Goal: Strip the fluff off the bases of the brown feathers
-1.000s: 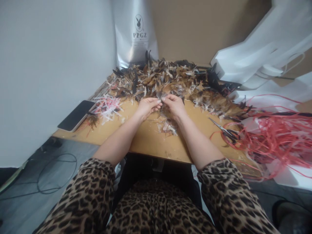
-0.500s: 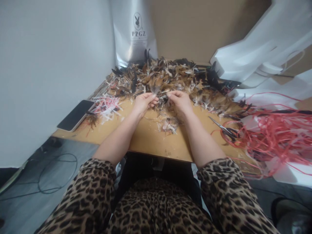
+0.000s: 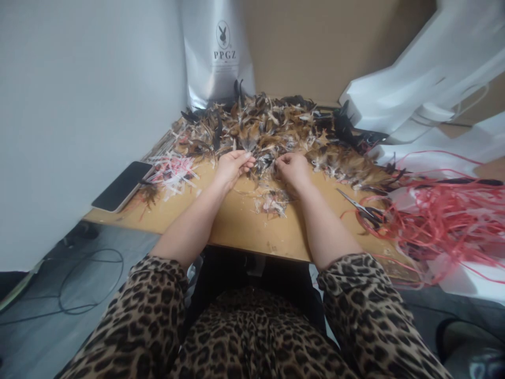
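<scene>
At the near edge of a broad pile of brown and black feathers (image 3: 272, 123), my left hand (image 3: 233, 167) is pinched on a feather (image 3: 250, 142) whose fluffy brown-grey vane stands up from thumb and forefinger. To its right, my right hand (image 3: 294, 169) has its fingers curled together, thumb against forefinger. Anything between those fingertips is too small to make out. Pale and dark fluff lies between the two hands. Closer to my body, a small heap of fluff and scraps (image 3: 272, 202) sits on the wooden tabletop (image 3: 252, 231).
Left are a phone (image 3: 122, 187) and pink-white strips (image 3: 173, 171). Right are scissors (image 3: 361, 205) and a tangle of red plastic string (image 3: 445, 226). A silver bag (image 3: 221, 79) stands behind the feathers. A white machine-like object (image 3: 394, 95) stands at the back right.
My right hand has shifted slightly right and nearer to me, its fingers curling in more. My left hand keeps its pinch almost in place.
</scene>
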`<state>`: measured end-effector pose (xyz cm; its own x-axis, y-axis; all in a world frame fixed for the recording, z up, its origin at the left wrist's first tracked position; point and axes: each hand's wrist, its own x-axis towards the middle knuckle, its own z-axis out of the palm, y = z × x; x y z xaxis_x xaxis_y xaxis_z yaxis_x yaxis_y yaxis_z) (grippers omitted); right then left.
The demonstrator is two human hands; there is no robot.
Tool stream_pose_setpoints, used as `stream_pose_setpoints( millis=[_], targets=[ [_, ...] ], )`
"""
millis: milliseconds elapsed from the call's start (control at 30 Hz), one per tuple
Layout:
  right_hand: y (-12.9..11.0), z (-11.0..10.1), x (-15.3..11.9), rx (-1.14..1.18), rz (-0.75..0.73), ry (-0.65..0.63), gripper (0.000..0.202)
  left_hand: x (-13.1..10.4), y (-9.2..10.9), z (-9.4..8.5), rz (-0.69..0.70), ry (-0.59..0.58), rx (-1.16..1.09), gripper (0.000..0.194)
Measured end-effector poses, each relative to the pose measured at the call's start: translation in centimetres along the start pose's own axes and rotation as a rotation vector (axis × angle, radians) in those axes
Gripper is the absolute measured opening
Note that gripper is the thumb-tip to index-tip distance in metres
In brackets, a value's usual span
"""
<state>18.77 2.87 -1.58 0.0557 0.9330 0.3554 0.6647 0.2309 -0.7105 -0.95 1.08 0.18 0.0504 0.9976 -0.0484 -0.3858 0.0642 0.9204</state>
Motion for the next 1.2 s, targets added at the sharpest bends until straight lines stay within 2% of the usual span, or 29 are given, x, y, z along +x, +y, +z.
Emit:
stream_pose_setpoints(
  millis=[167, 267, 500, 700, 833, 1000, 1100, 1200],
  targets=[
    [0.1, 0.9, 0.1, -0.061, 0.064, -0.002, 0.024, 0.0, -0.4, 0.0, -0.005, -0.049, 0.004, 0.012],
    [0.3, 1.6, 0.4, -0.029, 0.058, -0.013, 0.017, 0.1, -0.6, -0.1, -0.021, -0.073, 0.011, 0.015],
    [-0.5, 1.1, 0.4, 0.492, 0.145, 0.011, 0.017, 0.4, -0.9, -0.3, -0.094, -0.109, -0.057, 0.008],
    [-2.7, 0.5, -0.4, 0.664, 0.100, 0.038, 0.020, 0.0, -0.4, -0.2, -0.173, -0.124, -0.141, 0.002],
    [-3.7, 1.3, -0.8, 0.645, 0.017, 0.026, 0.018, -0.2, -0.3, -0.1, -0.242, -0.185, -0.159, 0.002],
    [-3.6, 2.2, -1.0, 0.597, -0.022, -0.008, 0.014, -0.4, -0.4, -0.1, -0.279, -0.269, -0.133, 0.003],
    [-3.3, 1.9, -1.1, 0.446, -0.128, 0.065, 0.014, -0.4, -0.1, -0.2, -0.272, -0.242, -0.125, 0.002],
    [-3.3, 1.1, -1.4, 0.184, -0.314, 0.132, 0.017, -0.3, 0.1, -0.3, -0.259, -0.235, -0.123, 0.006]
  ],
)
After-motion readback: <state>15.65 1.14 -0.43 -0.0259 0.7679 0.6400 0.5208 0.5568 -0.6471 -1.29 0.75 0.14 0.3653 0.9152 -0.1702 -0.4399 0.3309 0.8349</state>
